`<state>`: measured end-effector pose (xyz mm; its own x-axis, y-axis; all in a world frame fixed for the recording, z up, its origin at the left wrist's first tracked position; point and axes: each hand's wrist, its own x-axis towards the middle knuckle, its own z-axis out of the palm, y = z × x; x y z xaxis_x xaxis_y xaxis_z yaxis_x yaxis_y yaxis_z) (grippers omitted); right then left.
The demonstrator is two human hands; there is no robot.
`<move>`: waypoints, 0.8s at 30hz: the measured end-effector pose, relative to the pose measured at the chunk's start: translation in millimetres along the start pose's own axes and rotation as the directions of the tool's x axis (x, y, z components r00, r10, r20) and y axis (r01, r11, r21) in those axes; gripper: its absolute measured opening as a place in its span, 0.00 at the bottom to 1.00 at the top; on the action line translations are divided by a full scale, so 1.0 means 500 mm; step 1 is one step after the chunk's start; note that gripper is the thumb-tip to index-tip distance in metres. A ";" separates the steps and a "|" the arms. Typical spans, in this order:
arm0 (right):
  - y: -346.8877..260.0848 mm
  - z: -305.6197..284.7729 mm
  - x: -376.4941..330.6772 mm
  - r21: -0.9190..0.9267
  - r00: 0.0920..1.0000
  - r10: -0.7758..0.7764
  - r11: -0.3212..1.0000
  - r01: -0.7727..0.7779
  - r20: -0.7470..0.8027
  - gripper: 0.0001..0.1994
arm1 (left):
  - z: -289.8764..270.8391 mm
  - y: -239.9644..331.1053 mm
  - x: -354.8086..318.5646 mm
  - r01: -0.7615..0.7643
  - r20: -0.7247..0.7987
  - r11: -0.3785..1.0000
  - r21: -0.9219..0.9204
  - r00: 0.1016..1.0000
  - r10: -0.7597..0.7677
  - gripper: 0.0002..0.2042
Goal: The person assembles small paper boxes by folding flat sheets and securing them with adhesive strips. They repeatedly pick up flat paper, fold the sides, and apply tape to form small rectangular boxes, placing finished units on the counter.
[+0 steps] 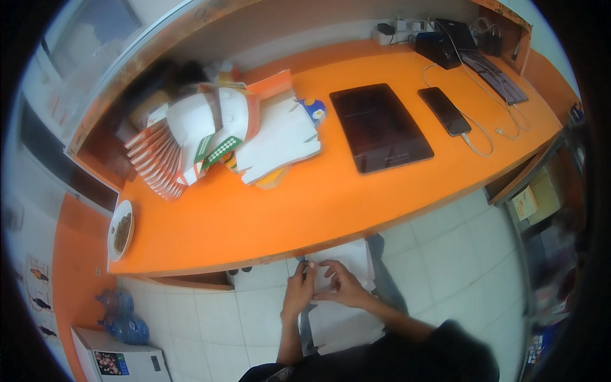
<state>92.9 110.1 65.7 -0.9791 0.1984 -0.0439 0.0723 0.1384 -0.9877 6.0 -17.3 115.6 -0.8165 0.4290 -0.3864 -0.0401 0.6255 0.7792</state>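
Below the desk's front edge, my left hand (298, 293) and my right hand (347, 288) meet over my lap. The fingers of both are bent and closed around a small pale, paper-like piece (323, 280). Its exact kind is too blurred to make out. Under and beyond my hands, white sheets (347, 326) lie across my lap. Part of this paper is covered by my hands and right forearm.
An orange desk (254, 232) curves ahead, holding folded cardboard packaging (280, 146), a dark tablet (382, 127), a phone (444, 111) on a cable, and a keyboard (496, 76). A bowl (121, 230) sits at its left end. Large blue water bottles (127, 328) stand lower left.
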 end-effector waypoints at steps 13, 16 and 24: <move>-0.012 -0.039 0.024 0.371 0.954 0.203 0.922 -0.110 -0.222 0.10 | 0.024 -0.027 -0.055 -0.170 0.105 0.899 -0.403 0.968 0.230 0.16; -0.020 -0.048 0.022 0.624 0.963 0.213 0.779 -0.066 -0.164 0.09 | 0.018 -0.023 -0.059 -0.154 0.003 0.920 -0.360 0.986 0.166 0.09; -0.042 -0.064 0.009 0.577 0.972 0.214 0.807 -0.123 -0.092 0.13 | 0.029 -0.005 -0.056 -0.316 -0.055 0.826 -0.467 0.942 0.330 0.07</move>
<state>93.2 139.0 91.1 -0.9191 0.3120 -0.2404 0.0693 -0.4727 -0.8785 37.5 -21.8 117.3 -0.8146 0.5746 -0.0798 -0.0435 0.0767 0.9961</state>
